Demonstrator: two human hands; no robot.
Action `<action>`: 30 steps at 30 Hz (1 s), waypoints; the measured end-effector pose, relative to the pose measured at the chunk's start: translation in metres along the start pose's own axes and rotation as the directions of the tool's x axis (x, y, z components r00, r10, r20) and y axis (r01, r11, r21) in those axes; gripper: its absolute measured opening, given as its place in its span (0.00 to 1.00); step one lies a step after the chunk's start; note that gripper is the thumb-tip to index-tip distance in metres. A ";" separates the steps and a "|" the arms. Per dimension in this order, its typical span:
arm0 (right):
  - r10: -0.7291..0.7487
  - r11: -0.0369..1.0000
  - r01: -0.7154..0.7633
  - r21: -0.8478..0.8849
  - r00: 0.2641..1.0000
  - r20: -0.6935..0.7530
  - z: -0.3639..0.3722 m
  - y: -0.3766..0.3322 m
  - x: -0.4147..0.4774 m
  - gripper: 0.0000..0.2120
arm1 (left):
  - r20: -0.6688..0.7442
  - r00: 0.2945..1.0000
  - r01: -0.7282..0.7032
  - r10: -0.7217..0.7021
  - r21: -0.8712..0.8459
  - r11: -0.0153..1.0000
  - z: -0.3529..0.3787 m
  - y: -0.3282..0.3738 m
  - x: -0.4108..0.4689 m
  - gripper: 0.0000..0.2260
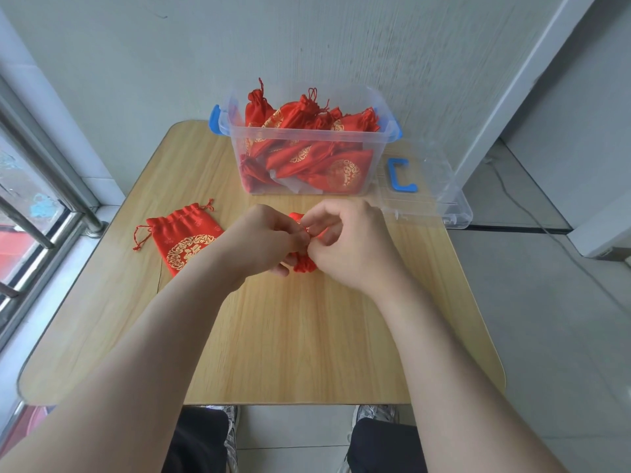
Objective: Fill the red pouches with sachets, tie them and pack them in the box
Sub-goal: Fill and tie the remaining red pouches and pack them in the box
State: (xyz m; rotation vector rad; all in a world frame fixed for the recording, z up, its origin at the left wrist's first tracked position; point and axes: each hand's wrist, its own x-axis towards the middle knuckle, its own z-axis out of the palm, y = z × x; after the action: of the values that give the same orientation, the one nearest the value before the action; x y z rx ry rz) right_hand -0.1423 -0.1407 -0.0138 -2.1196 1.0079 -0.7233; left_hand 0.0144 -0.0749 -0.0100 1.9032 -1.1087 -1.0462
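Left hand [264, 238] and right hand [345, 245], fingers pinching the cords of a red pouch [304, 264] on the worktop [290, 336], near the box [307, 145] of pouches.

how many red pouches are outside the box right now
2. The flat pouch lies on the table left of the hands; the held pouch is pinched between left hand and right hand, mostly hidden. The hands might hide more.

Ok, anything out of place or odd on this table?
Only the clear lid, right of the box: its right corner seems to overhang the table edge. Nothing spilled; left hand and right hand pinch a pouch mid-table.
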 end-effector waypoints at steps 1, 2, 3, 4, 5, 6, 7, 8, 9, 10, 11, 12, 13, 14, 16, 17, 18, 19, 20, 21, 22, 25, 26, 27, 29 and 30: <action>-0.037 0.998 0.038 -0.043 0.999 0.009 0.001 0.000 -0.001 0.10 | -0.002 1.000 0.004 -0.004 -0.003 1.000 0.000 0.000 0.000 0.08; -0.071 0.994 0.072 -0.079 0.997 0.018 0.001 0.000 -0.002 0.10 | -0.005 1.000 0.008 -0.008 -0.003 1.000 -0.001 -0.001 0.000 0.08; -0.098 0.990 0.100 -0.104 0.995 0.028 0.001 0.000 -0.002 0.10 | -0.010 1.000 0.015 -0.015 -0.001 1.000 -0.002 -0.001 0.000 0.08; -0.114 0.986 0.118 -0.114 0.993 0.043 0.000 0.000 -0.003 0.11 | -0.012 1.000 0.024 -0.024 -0.001 1.000 -0.003 -0.001 0.001 0.08; -0.117 0.986 0.124 -0.112 0.991 0.067 -0.002 0.000 -0.003 0.11 | -0.010 0.999 0.036 -0.036 -0.003 0.999 -0.004 -0.001 0.000 0.08; -0.111 0.987 0.121 -0.105 0.989 0.094 -0.003 0.000 -0.002 0.11 | -0.005 0.999 0.048 -0.048 -0.008 0.999 -0.005 -0.002 0.000 0.07; -0.106 0.988 0.118 -0.102 0.988 0.115 -0.004 0.000 -0.002 0.12 | 0.001 0.998 0.061 -0.061 -0.014 0.998 -0.006 -0.002 -0.001 0.07; -0.104 0.987 0.118 -0.106 0.987 0.125 -0.004 0.000 -0.001 0.12 | 0.005 0.997 0.074 -0.074 -0.020 0.997 -0.007 -0.002 -0.001 0.07; -0.106 0.986 0.121 -0.119 0.987 0.123 -0.003 0.000 0.000 0.12 | 0.006 0.996 0.087 -0.087 -0.031 0.996 -0.007 -0.002 -0.002 0.06; -0.106 0.983 0.121 -0.139 0.988 0.115 -0.001 0.001 0.001 0.11 | 0.006 0.995 0.101 -0.101 -0.045 0.994 -0.007 -0.002 -0.002 0.06; -0.104 0.980 0.121 -0.160 0.989 0.109 0.000 0.001 0.002 0.11 | 0.005 0.993 0.119 -0.119 -0.060 0.991 -0.007 -0.001 -0.002 0.05; -0.105 0.977 0.123 -0.176 0.989 0.109 0.001 0.001 0.003 0.10 | 0.005 0.990 0.138 -0.138 -0.078 0.987 -0.008 -0.001 -0.002 0.05; -0.107 0.974 0.127 -0.189 0.988 0.113 0.002 0.001 0.003 0.10 | 0.008 0.988 0.155 -0.155 -0.094 0.983 -0.008 -0.001 -0.003 0.04; -0.110 0.970 0.133 -0.202 0.987 0.120 0.003 0.000 0.003 0.10 | 0.014 0.986 0.167 -0.167 -0.103 0.981 -0.008 -0.001 -0.003 0.04; -0.120 0.958 0.152 -0.242 0.983 0.140 0.003 -0.002 0.003 0.09 | 0.035 0.983 0.183 -0.180 -0.098 0.978 -0.009 0.000 -0.004 0.04; -0.127 0.950 0.162 -0.266 0.981 0.146 0.004 -0.003 0.002 0.09 | 0.045 0.982 0.188 -0.184 -0.097 0.977 -0.009 0.000 -0.004 0.04; -0.131 0.943 0.169 -0.287 0.980 0.147 0.004 -0.003 0.002 0.08 | 0.055 0.981 0.189 -0.184 -0.101 0.977 -0.009 -0.001 -0.004 0.04; -0.131 0.936 0.170 -0.307 0.981 0.143 0.004 -0.003 0.001 0.08 | 0.064 0.981 0.187 -0.181 -0.104 0.977 -0.008 -0.001 -0.004 0.04; -0.128 0.931 0.168 -0.325 0.982 0.138 0.005 -0.004 0.001 0.08 | 0.067 0.982 0.181 -0.175 -0.104 0.978 -0.008 -0.001 -0.004 0.04; -0.125 0.925 0.166 -0.342 0.983 0.138 0.005 -0.004 0.001 0.08 | 0.060 0.984 0.174 -0.169 -0.095 0.980 -0.008 -0.001 -0.004 0.04; -0.123 0.919 0.166 -0.357 0.982 0.140 0.006 -0.005 0.000 0.08 | 0.051 0.985 0.168 -0.164 -0.076 0.983 -0.007 -0.002 -0.003 0.02; -0.109 0.907 0.160 -0.389 0.983 0.149 0.009 -0.008 -0.001 0.07 | 0.024 0.986 0.165 -0.164 -0.059 0.984 -0.005 -0.001 -0.002 0.04; -0.110 0.905 0.160 -0.394 0.983 0.145 0.010 -0.009 -0.001 0.07 | 0.001 0.986 0.169 -0.170 -0.085 0.982 -0.003 0.000 -0.002 0.05; -0.119 0.904 0.163 -0.395 0.984 0.135 0.011 -0.009 0.000 0.07 | -0.032 0.985 0.168 -0.172 -0.111 0.980 -0.002 0.001 -0.002 0.05; -0.126 0.906 0.158 -0.393 0.986 0.106 0.011 -0.010 0.000 0.08 | -0.105 0.979 0.159 -0.176 -0.153 0.975 0.000 0.004 -0.002 0.05; -0.116 0.909 0.144 -0.392 0.989 0.093 0.012 -0.010 0.000 0.08 | -0.142 0.974 0.150 -0.175 -0.170 0.974 0.001 0.005 -0.002 0.06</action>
State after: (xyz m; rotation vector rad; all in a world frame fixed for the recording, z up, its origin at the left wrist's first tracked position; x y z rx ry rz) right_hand -0.1296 -0.1326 -0.0135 -2.5661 1.0530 -0.5352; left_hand 0.0109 -0.0754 -0.0062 1.9356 -0.7689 -1.0213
